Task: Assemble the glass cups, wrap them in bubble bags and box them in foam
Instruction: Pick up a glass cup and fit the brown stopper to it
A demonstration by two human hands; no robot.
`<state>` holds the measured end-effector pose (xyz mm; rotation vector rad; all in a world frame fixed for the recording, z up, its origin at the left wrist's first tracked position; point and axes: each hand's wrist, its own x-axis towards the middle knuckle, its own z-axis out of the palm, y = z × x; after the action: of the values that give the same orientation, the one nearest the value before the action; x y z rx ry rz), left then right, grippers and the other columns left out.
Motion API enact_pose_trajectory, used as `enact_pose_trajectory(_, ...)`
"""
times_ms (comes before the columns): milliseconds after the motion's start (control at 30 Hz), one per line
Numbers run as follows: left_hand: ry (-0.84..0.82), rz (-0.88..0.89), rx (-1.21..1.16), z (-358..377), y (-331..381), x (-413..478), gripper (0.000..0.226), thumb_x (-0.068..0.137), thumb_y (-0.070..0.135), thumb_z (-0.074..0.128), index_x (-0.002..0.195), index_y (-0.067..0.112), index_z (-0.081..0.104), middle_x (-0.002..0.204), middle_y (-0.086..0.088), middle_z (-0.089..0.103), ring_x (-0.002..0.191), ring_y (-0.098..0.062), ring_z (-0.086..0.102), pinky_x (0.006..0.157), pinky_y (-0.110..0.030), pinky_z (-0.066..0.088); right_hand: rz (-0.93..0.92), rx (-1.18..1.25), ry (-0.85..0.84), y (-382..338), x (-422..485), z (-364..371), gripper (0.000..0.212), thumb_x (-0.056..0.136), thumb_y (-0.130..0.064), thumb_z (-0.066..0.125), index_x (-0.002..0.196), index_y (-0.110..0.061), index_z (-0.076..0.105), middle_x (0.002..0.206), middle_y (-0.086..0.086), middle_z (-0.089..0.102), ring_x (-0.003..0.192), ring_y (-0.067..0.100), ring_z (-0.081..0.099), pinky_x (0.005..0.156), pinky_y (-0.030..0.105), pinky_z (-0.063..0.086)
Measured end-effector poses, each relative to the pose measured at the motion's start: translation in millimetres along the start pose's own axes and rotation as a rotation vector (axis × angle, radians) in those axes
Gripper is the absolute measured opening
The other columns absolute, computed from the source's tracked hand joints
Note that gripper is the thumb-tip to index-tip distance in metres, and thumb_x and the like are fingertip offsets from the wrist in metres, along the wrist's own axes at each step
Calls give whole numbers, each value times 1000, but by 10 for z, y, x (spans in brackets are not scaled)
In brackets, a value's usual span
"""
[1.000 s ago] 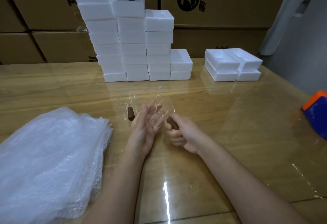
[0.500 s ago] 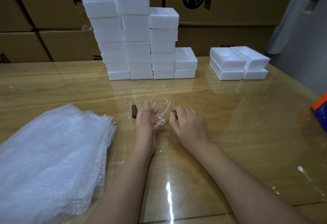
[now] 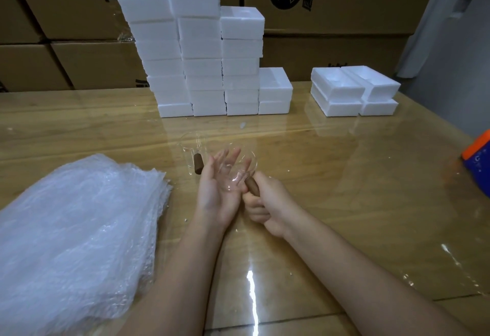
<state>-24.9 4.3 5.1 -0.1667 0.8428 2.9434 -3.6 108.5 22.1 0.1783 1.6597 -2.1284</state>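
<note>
Right hand (image 3: 267, 204) clenched round glass cup's (image 3: 240, 168) brown handle (image 3: 252, 186) — bowl resting against flat-fingered, released left hand (image 3: 218, 190).

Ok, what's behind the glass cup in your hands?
Behind the held cup a second glass cup stands on the table, brown handle showing. The left hand hides its right edge. Farther back, stacked foam boxes.
</note>
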Motion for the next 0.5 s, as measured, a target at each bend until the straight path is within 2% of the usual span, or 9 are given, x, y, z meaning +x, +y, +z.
enact_pose_trajectory(100, 14, -26, 2, 10, -9, -2, 28, 99, 36, 41, 88, 16, 58, 94, -5, 69, 88, -27, 68, 74, -38, 54, 239, 334, -281, -31, -39, -9, 42, 99, -37, 29, 66, -16, 43, 35, -7, 22, 25, 4, 17, 26, 15, 11)
enact_pose_trajectory(167, 20, -39, -5, 13, -9, -1, 28, 99, 37, 41, 87, 17, 57, 91, -3, 67, 88, -25, 66, 72, -37, 54, 268, 354, -293, -56, -68, 0, 42, 99, -35, 28, 67, -14, 45, 35, -7, 24, 25, 4, 19, 26, 15, 12)
enact_pose_trajectory(200, 23, -40, -8, 13, -8, -6, 27, 98, 39, 43, 88, 17, 57, 89, -3, 66, 88, -25, 66, 71, -36, 55, 203, 226, -213, -45, -66, 4, 40, 99, -33, 29, 69, -12, 46, 35, -6, 27, 26, 6, 21, 27, 16, 15)
enact_pose_trajectory(267, 23, -41, -20, 19, -5, -18, 26, 95, 41, 50, 88, 18, 57, 88, -3, 65, 90, -25, 64, 74, -36, 56, -98, -304, 71, 7, -66, 11, 34, 97, -30, 37, 75, -7, 50, 41, -3, 44, 33, 11, 34, 36, 24, 30)
enact_pose_trajectory(300, 23, -41, -22, 24, -1, -25, 25, 92, 42, 53, 87, 18, 57, 87, -3, 65, 90, -25, 64, 77, -37, 55, -310, -559, 256, 39, -61, -2, 28, 95, -28, 43, 80, -7, 53, 52, -3, 55, 42, 12, 45, 47, 30, 39)
enact_pose_trajectory(333, 25, -41, -28, 29, 3, -33, 24, 90, 41, 56, 86, 17, 57, 86, -3, 64, 89, -25, 64, 80, -38, 55, -530, -717, 404, 61, -56, -25, 18, 94, -25, 47, 88, -10, 57, 69, -3, 62, 58, 12, 54, 60, 31, 44)
enact_pose_trajectory(367, 24, -45, -40, 27, 7, -35, 23, 89, 40, 58, 85, 17, 57, 86, -4, 65, 86, -25, 65, 78, -38, 56, -726, -786, 465, 65, -66, -43, 16, 92, -22, 49, 98, -11, 59, 88, -1, 64, 77, 12, 59, 72, 27, 45)
enact_pose_trajectory(433, 27, -62, -67, 17, 20, -32, 23, 90, 39, 58, 85, 16, 57, 87, -6, 65, 84, -25, 68, 72, -36, 58, -993, -875, 406, 58, -79, -96, 35, 92, -21, 44, 120, -4, 57, 120, 6, 60, 111, 15, 55, 96, 22, 40)
enact_pose_trajectory(500, 38, -72, -80, -9, 27, -23, 23, 92, 38, 56, 84, 16, 57, 93, -7, 64, 97, -27, 66, 87, -38, 54, -1098, -995, 314, 52, -86, -128, 43, 93, -20, 40, 127, -1, 56, 134, 9, 55, 127, 17, 49, 107, 27, 36)
